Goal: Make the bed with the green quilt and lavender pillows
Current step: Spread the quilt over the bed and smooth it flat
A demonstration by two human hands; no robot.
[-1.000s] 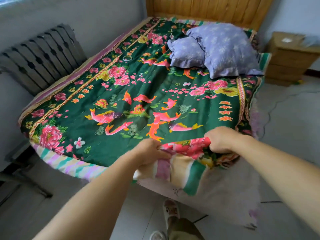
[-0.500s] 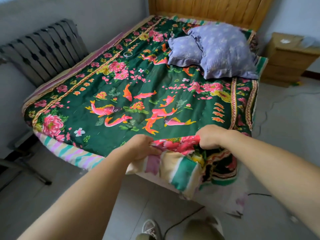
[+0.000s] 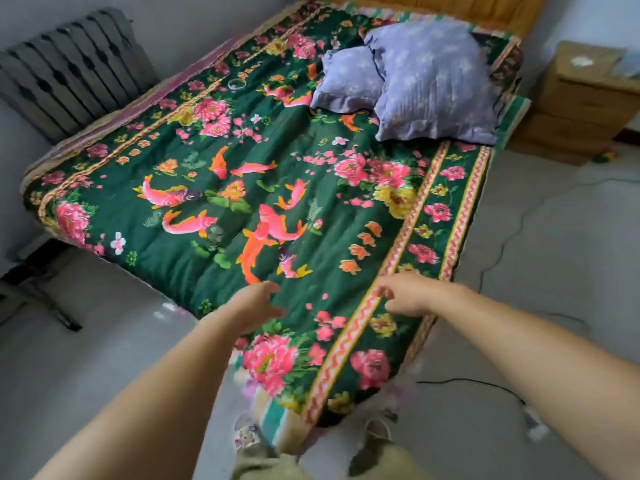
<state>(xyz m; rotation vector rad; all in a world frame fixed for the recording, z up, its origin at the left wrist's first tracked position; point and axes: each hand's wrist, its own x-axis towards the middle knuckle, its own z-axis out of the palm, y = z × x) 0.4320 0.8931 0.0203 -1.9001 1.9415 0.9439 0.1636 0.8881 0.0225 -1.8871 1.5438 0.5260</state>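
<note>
Both hands have let go of the quilt's near corner since the earlier frames, where they held it bunched and turned back with its striped underside showing. Now the green quilt point(image 3: 242, 188) lies face up across the bed, its corner dropped flat and hanging over the foot edge toward the person. The left hand point(image 3: 254, 308) hovers just above the fabric with fingers spread and relaxed, holding nothing; the right hand point(image 3: 410, 294) is likewise loose, fingertips at or just over the red zigzag border — whether they touch it I cannot tell.

That release suggests the spreading step is about done, with only smoothing left at this end. The quilt's long axis runs from the near corner up toward the wooden headboard point(image 3: 450, 12), its border stripes following that line along the right side. Two lavender pillows point(image 3: 433, 84) sit on top of the quilt at the head end, overlapping and skewed toward the right edge — they probably still want straightening.
</note>
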